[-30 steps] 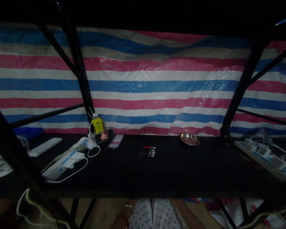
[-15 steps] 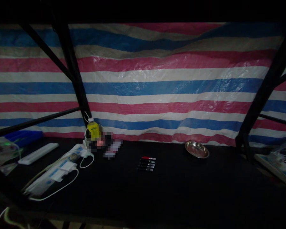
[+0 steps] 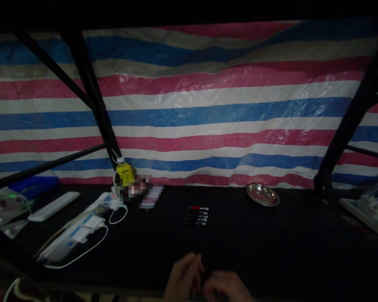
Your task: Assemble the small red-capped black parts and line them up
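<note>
My left hand [image 3: 184, 277] is at the bottom middle, low over the black table, its fingers loosely bent and apart with nothing seen in them. Close to its right is my right hand [image 3: 225, 287], fingers curled inward and blurred; whether it is open or closed is unclear. Beyond both hands lies a short stack of pens side by side: a red pen [image 3: 198, 208] at the back and several black pens [image 3: 197, 219] in front of it, all with silvery right ends. Neither hand touches them. A round shiny metal dish [image 3: 263, 195] sits farther back on the right.
On the left lie a white power strip [image 3: 61, 245] with plugs and cables, a long white bar [image 3: 54, 206] and a blue tray [image 3: 34, 186]. A yellow bottle [image 3: 124, 173] stands by the post, near a pixelated phone-like slab [image 3: 152, 197]. Black posts [image 3: 94, 100] frame a striped sheet [image 3: 220, 113].
Both my hands have come into view from the bottom edge. The view has shifted slightly; the pens, dish and bottle keep their places on the table.
</note>
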Motion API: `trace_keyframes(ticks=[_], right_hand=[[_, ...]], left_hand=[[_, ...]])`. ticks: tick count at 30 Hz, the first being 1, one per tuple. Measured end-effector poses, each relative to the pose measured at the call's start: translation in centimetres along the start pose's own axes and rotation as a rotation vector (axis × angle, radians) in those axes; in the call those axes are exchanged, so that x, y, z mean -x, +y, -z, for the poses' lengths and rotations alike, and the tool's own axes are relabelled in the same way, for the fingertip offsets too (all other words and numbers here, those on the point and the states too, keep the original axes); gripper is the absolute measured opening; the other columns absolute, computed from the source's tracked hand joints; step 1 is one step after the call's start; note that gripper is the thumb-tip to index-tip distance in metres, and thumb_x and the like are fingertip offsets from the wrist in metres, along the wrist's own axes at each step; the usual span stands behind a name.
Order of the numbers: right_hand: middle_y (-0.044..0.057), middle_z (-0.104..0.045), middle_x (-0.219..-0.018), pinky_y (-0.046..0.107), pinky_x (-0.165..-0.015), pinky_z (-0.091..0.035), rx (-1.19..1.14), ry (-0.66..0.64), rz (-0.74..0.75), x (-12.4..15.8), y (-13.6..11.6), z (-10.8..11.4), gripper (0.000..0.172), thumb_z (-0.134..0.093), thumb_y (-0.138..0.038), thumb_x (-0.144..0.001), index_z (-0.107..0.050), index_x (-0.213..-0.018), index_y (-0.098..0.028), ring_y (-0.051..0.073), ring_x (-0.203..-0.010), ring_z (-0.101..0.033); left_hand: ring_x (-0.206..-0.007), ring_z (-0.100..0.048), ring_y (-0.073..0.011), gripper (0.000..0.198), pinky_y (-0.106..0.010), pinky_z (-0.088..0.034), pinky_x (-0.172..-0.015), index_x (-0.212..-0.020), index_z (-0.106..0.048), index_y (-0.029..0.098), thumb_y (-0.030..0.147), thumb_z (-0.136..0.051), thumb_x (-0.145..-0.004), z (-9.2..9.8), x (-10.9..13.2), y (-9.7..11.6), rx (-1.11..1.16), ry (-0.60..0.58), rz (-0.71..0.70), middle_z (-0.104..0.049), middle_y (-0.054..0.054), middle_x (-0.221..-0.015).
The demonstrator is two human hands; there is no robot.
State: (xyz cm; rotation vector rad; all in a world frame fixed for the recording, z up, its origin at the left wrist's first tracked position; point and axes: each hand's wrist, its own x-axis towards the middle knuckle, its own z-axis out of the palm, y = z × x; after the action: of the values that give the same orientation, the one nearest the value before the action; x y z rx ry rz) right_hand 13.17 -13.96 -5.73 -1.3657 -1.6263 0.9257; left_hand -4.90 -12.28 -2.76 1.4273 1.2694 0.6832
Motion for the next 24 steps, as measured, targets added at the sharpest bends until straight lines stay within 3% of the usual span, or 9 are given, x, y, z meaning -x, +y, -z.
trace_keyframes(ticks=[2,4,6,8,12,15,24], right_hand=[[0.002,-0.064,-0.081,0.026,-0.07,-0.046,0.02,0.039,0.139,-3.5,-1.9,1.1,0.018,-0.054,-0.033,-0.081,-0.07,-0.084,-0.025,0.015,-0.077,-0.06],[0.004,-0.063,-0.087,0.026,-0.074,-0.045,0.112,0.134,0.251,-7.0,-3.1,1.8,0.021,-0.052,-0.028,-0.081,-0.066,-0.096,-0.022,0.015,-0.08,-0.059],[0.003,-0.06,-0.091,0.025,-0.075,-0.045,0.191,0.173,0.237,-9.6,-3.3,2.0,0.02,-0.056,-0.026,-0.078,-0.065,-0.096,-0.022,0.015,-0.083,-0.059],[0.002,-0.057,-0.094,0.025,-0.076,-0.045,0.253,0.13,0.19,-11.3,-2.7,1.6,0.024,-0.066,-0.028,-0.07,-0.065,-0.094,-0.024,0.015,-0.085,-0.058],[-0.001,-0.053,-0.096,0.024,-0.075,-0.046,0.297,0.06,0.158,-12.9,-1.2,0.5,0.029,-0.073,-0.029,-0.063,-0.066,-0.091,-0.028,0.015,-0.086,-0.057],[-0.001,-0.052,-0.096,0.024,-0.075,-0.045,0.309,0.057,0.153,-13.6,-1.0,0.2,0.026,-0.072,-0.025,-0.063,-0.066,-0.089,-0.027,0.015,-0.087,-0.057],[0.0,-0.055,-0.091,0.025,-0.074,-0.042,0.253,0.003,0.139,-13.7,-1.2,0.3,0.013,-0.066,-0.021,-0.068,-0.066,-0.08,-0.025,0.015,-0.085,-0.057]], left_hand=[[-0.063,-0.055,-0.0165,0.048,-0.028,-0.046,-0.062,-0.075,-0.062,0.02,0.059,-0.036,-0.081,0.6,-2.6,2.6,0.075,0.373,-0.14,-0.058,-0.002,-0.064],[-0.068,-0.056,-0.0175,0.044,-0.028,-0.045,-0.066,-0.073,-0.06,0.018,0.057,-0.039,-0.079,1.3,-5.7,4.2,0.119,0.635,-0.214,-0.059,-0.003,-0.067],[-0.07,-0.058,-0.019,0.039,-0.03,-0.045,-0.067,-0.072,-0.059,0.017,0.052,-0.043,-0.076,2.0,-8.9,4.4,0.162,0.794,-0.209,-0.061,-0.004,-0.069],[-0.07,-0.059,-0.0199,0.036,-0.031,-0.045,-0.066,-0.071,-0.059,0.017,0.049,-0.045,-0.073,2.9,-12.0,3.5,0.208,0.877,-0.22,-0.062,-0.005,-0.07],[-0.066,-0.058,-0.0188,0.034,-0.032,-0.045,-0.066,-0.065,-0.059,0.017,0.049,-0.049,-0.07,4.5,-16.9,1.6,0.289,0.913,-0.291,-0.062,-0.005,-0.065],[-0.065,-0.058,-0.0177,0.038,-0.031,-0.046,-0.065,-0.067,-0.058,0.016,0.053,-0.048,-0.071,5.3,-19.1,1.3,0.309,0.896,-0.324,-0.062,-0.005,-0.067],[-0.064,-0.056,-0.016,0.038,-0.028,-0.043,-0.063,-0.067,-0.061,0.016,0.052,-0.05,-0.072,5.4,-20.0,0.3,0.268,0.835,-0.342,-0.06,-0.002,-0.063]])
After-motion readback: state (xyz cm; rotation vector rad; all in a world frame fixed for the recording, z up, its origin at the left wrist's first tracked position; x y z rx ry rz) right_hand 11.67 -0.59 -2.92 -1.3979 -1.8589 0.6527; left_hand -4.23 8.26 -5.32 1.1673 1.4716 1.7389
